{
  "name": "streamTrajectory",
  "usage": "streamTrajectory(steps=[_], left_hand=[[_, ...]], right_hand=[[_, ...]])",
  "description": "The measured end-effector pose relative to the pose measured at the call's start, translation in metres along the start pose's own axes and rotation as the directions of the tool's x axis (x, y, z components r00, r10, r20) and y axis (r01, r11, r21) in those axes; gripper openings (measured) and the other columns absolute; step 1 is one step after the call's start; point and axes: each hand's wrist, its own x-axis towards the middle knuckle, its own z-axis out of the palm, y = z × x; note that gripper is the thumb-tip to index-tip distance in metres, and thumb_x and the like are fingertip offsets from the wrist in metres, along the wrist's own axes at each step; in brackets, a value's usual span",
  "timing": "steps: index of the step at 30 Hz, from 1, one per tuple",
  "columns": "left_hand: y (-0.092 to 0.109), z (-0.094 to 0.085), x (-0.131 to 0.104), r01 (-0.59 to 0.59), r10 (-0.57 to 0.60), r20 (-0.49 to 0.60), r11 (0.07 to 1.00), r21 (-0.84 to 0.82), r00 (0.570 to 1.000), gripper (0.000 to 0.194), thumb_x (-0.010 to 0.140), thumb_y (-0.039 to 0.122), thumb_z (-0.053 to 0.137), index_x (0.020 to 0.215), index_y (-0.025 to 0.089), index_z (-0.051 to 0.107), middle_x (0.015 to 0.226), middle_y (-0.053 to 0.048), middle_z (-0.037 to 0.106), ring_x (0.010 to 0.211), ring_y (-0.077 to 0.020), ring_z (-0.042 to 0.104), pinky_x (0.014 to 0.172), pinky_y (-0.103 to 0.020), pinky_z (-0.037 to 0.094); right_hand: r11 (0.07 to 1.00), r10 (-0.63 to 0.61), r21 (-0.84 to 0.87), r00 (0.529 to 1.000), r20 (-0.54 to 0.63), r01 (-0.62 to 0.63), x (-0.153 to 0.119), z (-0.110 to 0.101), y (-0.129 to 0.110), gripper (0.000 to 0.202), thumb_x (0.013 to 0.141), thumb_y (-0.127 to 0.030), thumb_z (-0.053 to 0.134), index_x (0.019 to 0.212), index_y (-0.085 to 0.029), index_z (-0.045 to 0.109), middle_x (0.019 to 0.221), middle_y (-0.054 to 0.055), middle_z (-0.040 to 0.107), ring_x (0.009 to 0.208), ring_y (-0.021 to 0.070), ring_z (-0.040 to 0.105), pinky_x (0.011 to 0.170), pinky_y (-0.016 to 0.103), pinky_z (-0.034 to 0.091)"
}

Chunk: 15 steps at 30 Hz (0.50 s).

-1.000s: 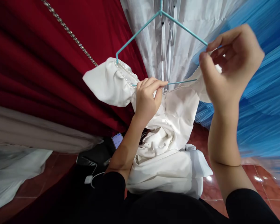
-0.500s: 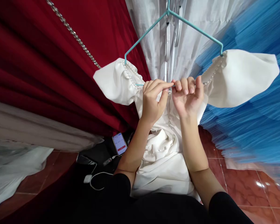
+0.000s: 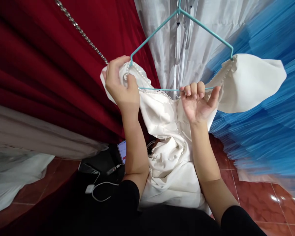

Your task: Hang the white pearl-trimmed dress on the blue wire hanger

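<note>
A white dress [image 3: 159, 111] with pearl-trimmed edges hangs on a light teal hanger [image 3: 159, 28] in front of me. My left hand [image 3: 121, 85] is at the left puffed sleeve, its fingers curled over the fabric near the hanger's end and the thumb on the near side. My right hand [image 3: 198, 101] has its fingers hooked over the hanger's thin lower bar, palm toward me and thumb stuck out to the side. Beyond it the right sleeve [image 3: 255, 83] spreads out. The dress's skirt lies bunched between my forearms.
Red fabric [image 3: 88, 82] hangs at the left with a beaded strand [image 3: 82, 32] across it. Blue tulle [image 3: 267, 131] fills the right side. A phone [image 3: 122, 150], partly behind my left arm, and a white cable [image 3: 100, 185] lie on a black surface below.
My left hand has left the lower bar beside my right hand and moved left onto the left sleeve. My right hand stays at the bar, its thumb spread farther out.
</note>
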Motion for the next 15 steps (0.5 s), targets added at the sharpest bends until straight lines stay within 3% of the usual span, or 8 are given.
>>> streamTrajectory(steps=[5, 8, 10, 13, 15], left_hand=[[-0.018, -0.011, 0.014, 0.105, -0.109, -0.209, 0.994, -0.027, 0.972, 0.025, 0.088, 0.013, 0.052, 0.113, 0.013, 0.057, 0.106, -0.005, 0.057, 0.113, -0.0219, 0.057, 0.101, -0.038, 0.048], [-0.043, -0.018, 0.028, 0.042, -0.076, -0.357, 0.994, -0.104, 0.931, 0.027, 0.082, 0.0, 0.037, 0.1, 0.009, 0.056, 0.096, -0.005, 0.057, 0.101, -0.0166, 0.059, 0.098, -0.032, 0.048], [-0.063, -0.019, 0.029, 0.045, -0.154, -0.436, 0.967, -0.25, 0.887, 0.031, 0.078, -0.004, 0.032, 0.097, 0.009, 0.053, 0.089, -0.004, 0.056, 0.09, -0.0143, 0.06, 0.092, -0.029, 0.05], [-0.091, -0.02, 0.013, 0.207, -0.387, -0.422, 0.887, -0.412, 0.82, 0.028, 0.078, 0.002, 0.036, 0.101, 0.011, 0.047, 0.088, -0.003, 0.057, 0.086, -0.0134, 0.061, 0.086, -0.027, 0.052], [-0.105, -0.019, -0.004, 0.28, -0.437, -0.4, 0.876, -0.393, 0.806, 0.026, 0.078, 0.005, 0.04, 0.101, 0.012, 0.047, 0.089, -0.002, 0.058, 0.086, -0.0134, 0.062, 0.083, -0.025, 0.052]], right_hand=[[0.992, 0.013, 0.123, 0.999, -0.051, -0.006, -0.002, 0.0, -0.003, 0.058, 0.082, -0.078, 0.04, 0.063, -0.023, 0.033, 0.066, 0.0, 0.024, 0.07, 0.0168, 0.045, 0.1, 0.048, 0.049], [0.972, 0.054, 0.232, 0.997, -0.046, -0.042, -0.005, 0.004, -0.009, 0.055, 0.084, -0.074, 0.043, 0.064, -0.023, 0.037, 0.067, -0.001, 0.028, 0.072, 0.0151, 0.048, 0.1, 0.044, 0.05], [0.956, 0.079, 0.287, 0.996, -0.044, -0.063, -0.007, 0.008, -0.012, 0.053, 0.086, -0.072, 0.042, 0.065, -0.023, 0.04, 0.067, -0.001, 0.031, 0.074, 0.0143, 0.05, 0.099, 0.041, 0.052], [0.949, 0.081, 0.308, 0.996, -0.047, -0.063, -0.011, 0.013, -0.014, 0.052, 0.089, -0.07, 0.04, 0.066, -0.024, 0.043, 0.067, -0.001, 0.032, 0.074, 0.0136, 0.051, 0.097, 0.039, 0.054], [0.96, 0.063, 0.276, 0.996, -0.061, -0.044, -0.011, 0.014, -0.014, 0.052, 0.089, -0.07, 0.039, 0.066, -0.024, 0.043, 0.067, -0.001, 0.033, 0.074, 0.0136, 0.052, 0.097, 0.04, 0.055]])
